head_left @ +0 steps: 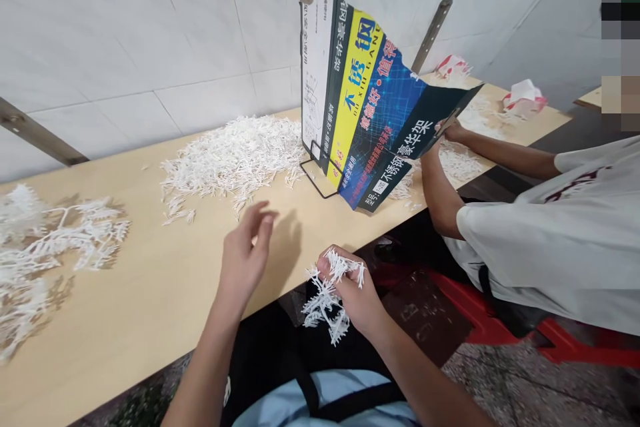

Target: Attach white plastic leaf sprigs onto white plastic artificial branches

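Note:
In my right hand, closed at the table's front edge, is a bunch of white branched plastic sprigs. Some stick up above the thumb and others hang below the fingers. My left hand is raised over the table, its fingers loosely bent, thumb a little apart, with nothing visible in it. Beyond it lies a large heap of small white pieces. Larger white branched sprigs are spread at the left of the table.
A printed cardboard sheet stands upright in a black wire stand on the wooden table. Behind it, at right, a co-worker's hands are among more white pieces. Red-and-white bags lie farther back. A tiled wall borders the table.

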The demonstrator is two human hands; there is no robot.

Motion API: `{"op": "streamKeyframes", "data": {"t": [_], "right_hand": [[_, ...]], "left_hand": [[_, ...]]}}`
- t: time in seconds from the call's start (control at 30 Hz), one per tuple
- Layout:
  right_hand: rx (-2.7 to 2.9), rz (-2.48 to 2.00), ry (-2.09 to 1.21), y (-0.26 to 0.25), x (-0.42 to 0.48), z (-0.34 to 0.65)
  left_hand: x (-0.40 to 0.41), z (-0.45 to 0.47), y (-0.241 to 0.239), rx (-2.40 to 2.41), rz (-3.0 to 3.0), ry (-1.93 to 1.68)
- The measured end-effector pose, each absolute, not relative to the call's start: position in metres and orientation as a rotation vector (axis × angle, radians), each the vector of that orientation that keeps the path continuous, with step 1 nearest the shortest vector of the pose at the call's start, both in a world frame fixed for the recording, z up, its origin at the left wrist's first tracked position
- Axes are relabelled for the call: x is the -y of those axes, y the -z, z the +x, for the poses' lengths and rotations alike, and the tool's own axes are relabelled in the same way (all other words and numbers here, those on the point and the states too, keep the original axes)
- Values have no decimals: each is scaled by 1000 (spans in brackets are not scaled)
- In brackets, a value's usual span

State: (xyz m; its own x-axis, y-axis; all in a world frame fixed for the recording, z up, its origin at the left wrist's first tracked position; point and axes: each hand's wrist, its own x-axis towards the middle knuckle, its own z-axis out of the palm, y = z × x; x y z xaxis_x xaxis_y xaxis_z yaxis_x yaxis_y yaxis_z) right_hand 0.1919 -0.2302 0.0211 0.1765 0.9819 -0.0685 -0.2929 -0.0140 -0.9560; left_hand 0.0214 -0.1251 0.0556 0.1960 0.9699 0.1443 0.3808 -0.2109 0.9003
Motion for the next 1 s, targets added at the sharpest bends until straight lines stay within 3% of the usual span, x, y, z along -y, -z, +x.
{"op": "streamKeyframes", "data": {"t": [0.17, 0.53, 0.73, 1.0], "right_hand": [[973, -1062, -1179, -18, 230, 202], [449, -533, -1571, -19, 240, 186], [729, -780, -1423, -8, 239, 201], [944, -965, -1410, -3, 242, 212]], "left_hand": [[177, 33, -57, -893, 1620, -497], [203, 29, -5, -301, 1056, -779], [201, 37, -19, -571, 845, -821], [187, 40, -44, -591, 1190, -599]]}}
